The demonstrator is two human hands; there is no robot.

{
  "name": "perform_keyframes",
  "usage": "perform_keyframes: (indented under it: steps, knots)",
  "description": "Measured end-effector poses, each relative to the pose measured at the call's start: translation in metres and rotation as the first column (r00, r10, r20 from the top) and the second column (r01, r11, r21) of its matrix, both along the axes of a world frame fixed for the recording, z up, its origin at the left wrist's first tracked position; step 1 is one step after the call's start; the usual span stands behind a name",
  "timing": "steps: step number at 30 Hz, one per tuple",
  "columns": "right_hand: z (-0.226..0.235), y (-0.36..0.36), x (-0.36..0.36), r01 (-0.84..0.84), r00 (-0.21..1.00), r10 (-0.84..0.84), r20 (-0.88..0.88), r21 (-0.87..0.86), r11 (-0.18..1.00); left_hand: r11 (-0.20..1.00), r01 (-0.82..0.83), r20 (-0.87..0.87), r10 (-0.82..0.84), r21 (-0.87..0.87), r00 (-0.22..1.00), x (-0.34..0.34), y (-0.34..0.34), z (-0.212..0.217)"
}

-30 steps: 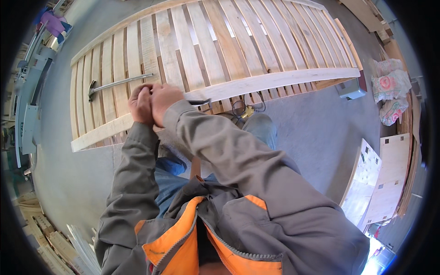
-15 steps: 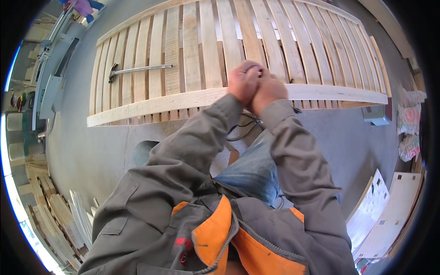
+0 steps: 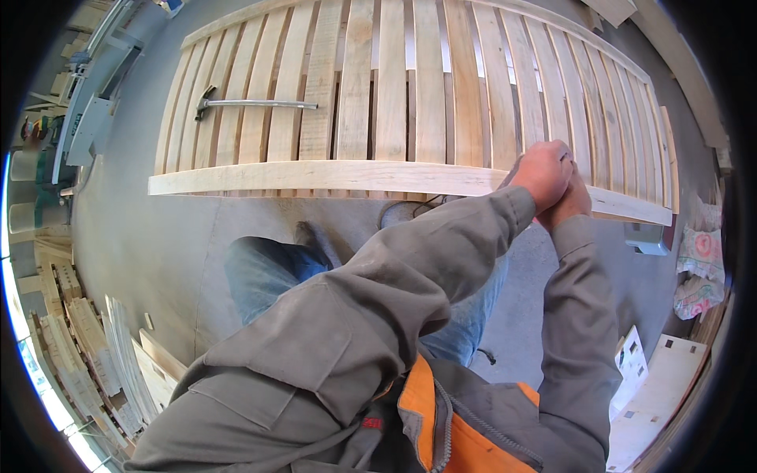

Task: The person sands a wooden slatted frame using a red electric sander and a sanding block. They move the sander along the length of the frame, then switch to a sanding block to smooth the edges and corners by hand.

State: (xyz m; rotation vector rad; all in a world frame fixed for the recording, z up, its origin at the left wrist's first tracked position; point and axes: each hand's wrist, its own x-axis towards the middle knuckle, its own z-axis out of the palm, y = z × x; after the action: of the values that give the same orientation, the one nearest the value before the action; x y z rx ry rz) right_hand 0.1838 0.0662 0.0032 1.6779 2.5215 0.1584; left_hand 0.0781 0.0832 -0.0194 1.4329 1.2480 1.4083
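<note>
Both hands, left [image 3: 544, 175] over right [image 3: 569, 203], are bunched together on the near cross batten [image 3: 331, 176] toward its right end (what they pinch, I cannot tell); any slip could knock that batten askew across the slats [image 3: 394, 87].

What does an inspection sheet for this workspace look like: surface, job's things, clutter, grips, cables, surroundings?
Surface: grey concrete floor.
Job's things: slatted wooden panel lying flat, a long cross batten along its near edge.
Clutter: hammer lying on the slats, far left.
Grips: left hand and right hand pressed together at the batten's right end; what they hold is hidden.
Cables: dark cord on the floor under the batten.
Surroundings: stacked boards left, printed sacks right.
</note>
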Motion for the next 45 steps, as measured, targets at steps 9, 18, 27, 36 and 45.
perform_keyframes:
  steps: [9, 18, 27, 36, 45]
  knots:
    - [0.013, -0.03, -0.136, 0.019, 0.972, -0.04, -0.233, -0.092, 0.996, 0.997, -0.075, 0.173, 0.078, -0.022, 0.982, -0.134, -0.036, -0.014]
    - [0.018, -0.054, -0.25, -0.104, 0.959, 0.05, -0.279, -0.182, 0.978, 0.974, -0.18, 0.274, 0.212, -0.137, 0.938, -0.25, -0.074, -0.009]
    - [0.008, -0.078, -0.344, -0.107, 0.894, 0.012, -0.447, -0.187, 0.976, 0.967, -0.204, 0.3, 0.241, -0.15, 0.923, -0.348, -0.11, -0.008]
    - [0.018, -0.11, -0.443, -0.135, 0.761, -0.065, -0.646, -0.256, 0.957, 0.951, -0.268, 0.331, 0.304, -0.152, 0.893, -0.453, -0.149, -0.008]
    - [0.019, -0.118, -0.505, -0.318, 0.741, 0.116, -0.662, -0.192, 0.928, 0.934, -0.316, 0.278, 0.352, -0.168, 0.894, -0.551, -0.169, -0.014]
